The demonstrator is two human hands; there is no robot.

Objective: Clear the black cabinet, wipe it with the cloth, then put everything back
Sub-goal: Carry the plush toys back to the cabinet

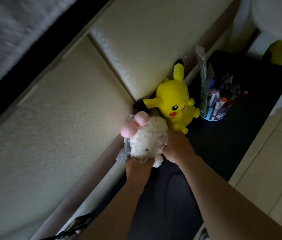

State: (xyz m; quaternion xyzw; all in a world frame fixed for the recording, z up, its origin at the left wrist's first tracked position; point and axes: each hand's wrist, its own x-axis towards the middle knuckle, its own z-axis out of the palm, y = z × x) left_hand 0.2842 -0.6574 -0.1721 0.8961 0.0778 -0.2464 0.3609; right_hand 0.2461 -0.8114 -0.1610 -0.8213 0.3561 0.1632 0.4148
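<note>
A: Plush (147,141), found where?
B: Mid-frame, over cabinet's (232,129) left edge. Clasped by left hand (136,164) beneath, right hand (177,148) at side, fingers (170,138) curled into it.
A: Handled how?
B: Looked light, soft, squashy; gripped safely around body.

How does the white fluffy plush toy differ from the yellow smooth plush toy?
The white fluffy plush toy is gripped by the left hand and right hand; the yellow smooth plush toy rests ungripped on the black cabinet. The white one has curly pile and a pink bow; the yellow one is smooth with black-tipped ears. Both are soft toys by the cream padded wall.
</note>
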